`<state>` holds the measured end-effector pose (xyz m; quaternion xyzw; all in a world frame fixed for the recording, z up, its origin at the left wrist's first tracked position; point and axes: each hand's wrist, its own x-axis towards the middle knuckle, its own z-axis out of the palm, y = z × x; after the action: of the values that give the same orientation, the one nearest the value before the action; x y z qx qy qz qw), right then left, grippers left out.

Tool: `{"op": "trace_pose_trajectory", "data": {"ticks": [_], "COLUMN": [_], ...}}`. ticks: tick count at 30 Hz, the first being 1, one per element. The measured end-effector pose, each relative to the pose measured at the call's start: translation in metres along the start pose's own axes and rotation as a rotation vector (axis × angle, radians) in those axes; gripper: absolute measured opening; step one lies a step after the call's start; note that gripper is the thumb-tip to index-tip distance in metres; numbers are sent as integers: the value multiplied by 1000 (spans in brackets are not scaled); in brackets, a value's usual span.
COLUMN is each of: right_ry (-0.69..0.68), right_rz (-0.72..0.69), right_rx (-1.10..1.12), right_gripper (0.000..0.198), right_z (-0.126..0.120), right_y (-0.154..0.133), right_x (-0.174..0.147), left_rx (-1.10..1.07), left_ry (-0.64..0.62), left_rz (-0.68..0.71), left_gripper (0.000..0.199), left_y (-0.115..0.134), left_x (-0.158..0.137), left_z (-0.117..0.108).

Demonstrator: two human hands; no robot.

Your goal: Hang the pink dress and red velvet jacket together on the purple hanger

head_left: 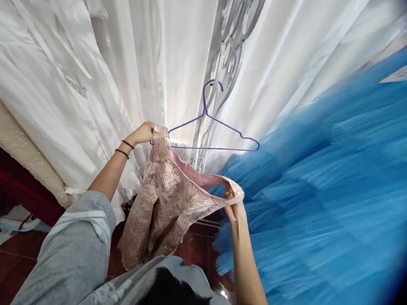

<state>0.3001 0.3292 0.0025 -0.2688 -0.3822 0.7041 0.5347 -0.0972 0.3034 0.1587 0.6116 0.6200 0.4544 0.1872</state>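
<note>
Before a wall of white curtains (90,70), a person in a grey top held up a small pink dress (167,201) of brocade, patterned with pale flowers and lined in plain pink. It hung with its long axis running top to bottom, neckline up and hem down toward the dark red tiled floor (193,249), its upper edge slanting from the higher left shoulder to the lower right one.

The left hand (142,133), two dark bands on its wrist, was closed in a grip on the dress's left shoulder strap, right at the left end of a purple wire hanger (218,135). The hanger hung just above and behind the dress, its hook caught on a silver scrollwork panel (232,38) between the curtains, its bar lying level.

The right hand (233,205) pinched the dress's right shoulder edge between thumb and fingers, lower than the hanger's right end and apart from it. The dress spanned the gap between both hands and fell below them.

A blue tulle gown (326,193) filled the right side, just beside the right hand.
</note>
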Motion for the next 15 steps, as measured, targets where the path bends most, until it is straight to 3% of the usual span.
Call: {"op": "trace_pose_trajectory", "data": {"ticks": [3, 7, 15], "right_ry": [131, 189, 113], "right_rz": [-130, -314, -399], "right_rx": [-45, -97, -136], "right_gripper": [37, 36, 36], "right_z": [-16, -30, -22], "right_y": [-14, -38, -84], "right_x": [8, 21, 74], "left_rx": [-21, -82, -96], "left_ry": [-71, 75, 274], "left_rz": [-47, -72, 57], "left_gripper": [32, 14, 11], "left_y": [-1, -7, -6], "left_x": [-5, -16, -28], "left_z": [14, 6, -22]}}
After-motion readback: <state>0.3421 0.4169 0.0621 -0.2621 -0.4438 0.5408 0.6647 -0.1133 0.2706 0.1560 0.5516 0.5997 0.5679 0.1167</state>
